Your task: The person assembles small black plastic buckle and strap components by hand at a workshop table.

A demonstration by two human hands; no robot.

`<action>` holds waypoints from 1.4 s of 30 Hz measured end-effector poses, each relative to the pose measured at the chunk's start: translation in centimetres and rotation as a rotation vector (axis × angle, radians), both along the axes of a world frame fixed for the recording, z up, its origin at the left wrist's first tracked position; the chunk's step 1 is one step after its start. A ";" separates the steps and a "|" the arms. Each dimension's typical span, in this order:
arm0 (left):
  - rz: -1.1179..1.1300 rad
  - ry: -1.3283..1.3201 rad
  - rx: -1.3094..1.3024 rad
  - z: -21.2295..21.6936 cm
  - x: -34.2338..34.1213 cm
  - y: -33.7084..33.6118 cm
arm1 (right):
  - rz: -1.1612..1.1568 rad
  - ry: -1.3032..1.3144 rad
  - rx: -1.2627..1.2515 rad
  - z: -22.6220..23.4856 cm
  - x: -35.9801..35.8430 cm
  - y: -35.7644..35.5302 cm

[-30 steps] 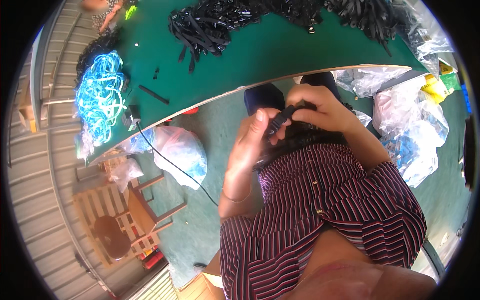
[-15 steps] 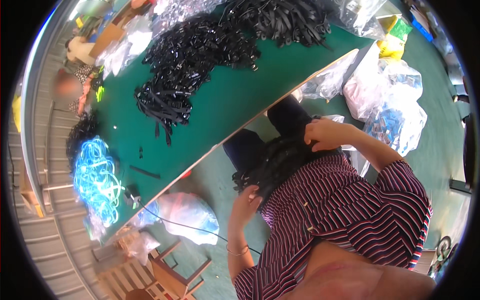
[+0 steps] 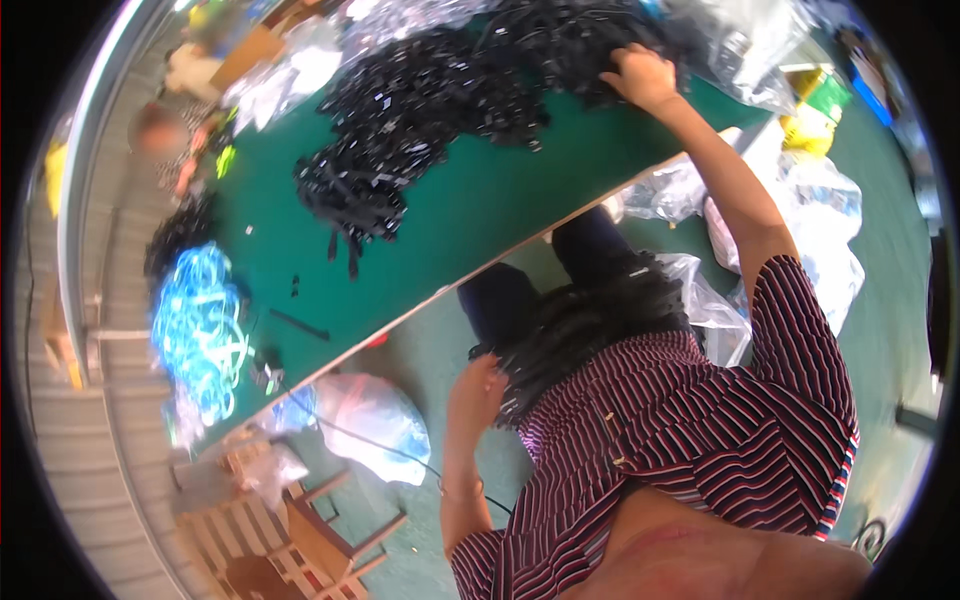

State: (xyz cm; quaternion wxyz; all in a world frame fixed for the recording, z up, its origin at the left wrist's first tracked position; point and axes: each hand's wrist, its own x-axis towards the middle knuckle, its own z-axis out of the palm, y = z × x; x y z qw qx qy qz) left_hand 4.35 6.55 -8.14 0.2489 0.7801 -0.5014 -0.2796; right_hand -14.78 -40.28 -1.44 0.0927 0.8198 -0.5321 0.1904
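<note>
Right hand (image 3: 643, 78) has come off the lap since half a second ago, now out over the right-hand heap of black straps (image 3: 565, 48) on the green tabletop (image 3: 480, 205). Fingers bent and a bit spread at the heap's near edge; can't tell from where I'm standing if it's gripping any. Left hand (image 3: 478, 395) stayed low, at the left edge of the lap pile of black straps (image 3: 600, 315). Fingers loosely curled, blurred, can't tell if anything's held. Lap pile runs right from the left hand, well below the right one. Second black heap (image 3: 420, 110) sits left of the right hand, meeting the first. Light-blue cord bundle (image 3: 200, 330) far left of both hands; dark strip (image 3: 298, 324) up-left of left hand. Clear plastic (image 3: 745, 50) right of right hand, yellow-and-green bag (image 3: 812, 115) further out
</note>
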 end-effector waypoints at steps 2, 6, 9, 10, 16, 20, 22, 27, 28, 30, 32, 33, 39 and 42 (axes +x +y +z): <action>-0.019 -0.037 -0.036 1.4 0.7 -2.2 | 0.021 -0.202 0.212 -0.6 -0.6 -1.6; 0.062 -0.129 -0.291 4.6 3.6 -5.1 | 0.212 -0.386 -0.067 -3.1 -1.5 -3.4; 0.256 -0.038 -0.534 5.6 8.1 -8.4 | 0.398 -0.657 0.283 -1.5 -2.6 -2.2; 0.306 0.075 -0.575 5.7 10.3 -9.4 | 0.501 -0.801 0.334 -1.1 -2.6 -1.4; 0.551 -0.355 -0.513 6.3 17.8 -18.0 | 0.601 -0.863 0.374 2.4 -2.1 5.8; 0.562 -0.491 -0.252 5.3 18.9 -22.1 | 0.622 -1.052 0.791 2.1 -2.6 8.3; 0.540 -0.525 -0.228 4.5 19.7 -22.9 | 0.702 -1.249 1.078 2.1 -2.6 9.7; 0.632 0.324 -0.626 2.9 23.0 -19.7 | 0.865 -1.141 0.975 1.6 -0.9 12.5; 0.688 0.409 -0.544 5.0 19.6 -20.6 | 0.850 -1.066 0.901 0.9 -2.0 12.2; 0.646 0.742 -0.775 5.5 18.9 -19.1 | 0.816 -1.090 0.928 0.9 -1.5 13.1; 0.572 0.854 -0.816 6.1 17.3 -17.4 | 0.814 -1.029 0.898 0.9 -1.0 13.7; 0.498 0.967 -0.862 6.5 16.2 -16.8 | 0.840 -1.026 0.879 0.7 -1.0 14.1; 0.352 1.261 -0.907 5.0 9.3 -14.3 | 0.744 -1.012 0.819 -0.9 0.3 15.2; 0.398 1.308 -0.817 3.7 5.5 -13.7 | 0.707 -1.005 0.835 -2.1 0.5 15.8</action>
